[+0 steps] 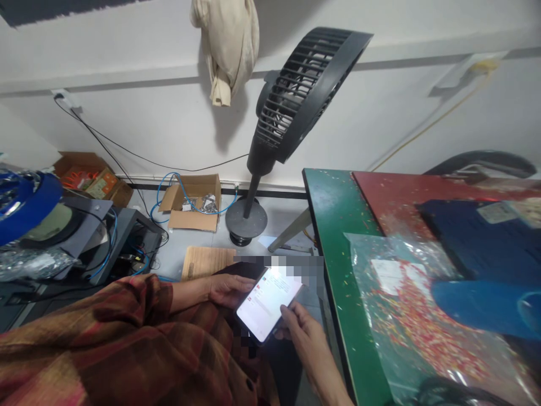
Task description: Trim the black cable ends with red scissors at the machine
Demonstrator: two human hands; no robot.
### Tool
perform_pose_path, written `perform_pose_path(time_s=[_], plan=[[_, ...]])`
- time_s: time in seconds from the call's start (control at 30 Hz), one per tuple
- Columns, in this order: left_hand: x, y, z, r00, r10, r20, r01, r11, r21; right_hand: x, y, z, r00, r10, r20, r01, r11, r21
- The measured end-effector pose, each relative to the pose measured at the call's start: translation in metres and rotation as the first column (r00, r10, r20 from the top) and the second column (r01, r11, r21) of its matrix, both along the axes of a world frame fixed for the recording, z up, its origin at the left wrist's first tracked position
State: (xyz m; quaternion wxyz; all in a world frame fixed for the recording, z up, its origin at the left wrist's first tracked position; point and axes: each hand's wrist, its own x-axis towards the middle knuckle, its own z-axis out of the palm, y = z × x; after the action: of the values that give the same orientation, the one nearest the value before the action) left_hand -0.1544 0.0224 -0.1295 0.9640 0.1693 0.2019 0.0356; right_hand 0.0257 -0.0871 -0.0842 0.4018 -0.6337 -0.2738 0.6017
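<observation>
- Smartphone (267,303) sat lit and tilted between both hands, low in the view, over the lap and just left of the green table edge (333,270).
- Left of the grip, a plaid sleeve (105,338) covered the forearm, and beyond it a grey machine (97,237) with blue cables stood on the floor.
- Left hand (226,290) cupped the phone's upper left edge, fingers curled under it.
- Above the grip, a wooden board (205,262), an open cardboard box (194,203) and a black pedestal fan (296,96) stood by the wall.
- Right hand (306,335) gripped the phone's lower right corner, thumb on the screen edge.
- Right of the grip, a clear plastic bag (422,321) of small red and yellow pieces lay on the table.
</observation>
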Motion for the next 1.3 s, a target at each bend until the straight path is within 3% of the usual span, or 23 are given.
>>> perform_pose_path(time_s=[1.3], plan=[[-0.0013,-0.0006,0.003,0.999,0.0,-0.039,0.0,1.0,0.017,0.0008,-0.0021,-0.0074,0.999,-0.007,-0.033,0.006,1.0,-0.029]])
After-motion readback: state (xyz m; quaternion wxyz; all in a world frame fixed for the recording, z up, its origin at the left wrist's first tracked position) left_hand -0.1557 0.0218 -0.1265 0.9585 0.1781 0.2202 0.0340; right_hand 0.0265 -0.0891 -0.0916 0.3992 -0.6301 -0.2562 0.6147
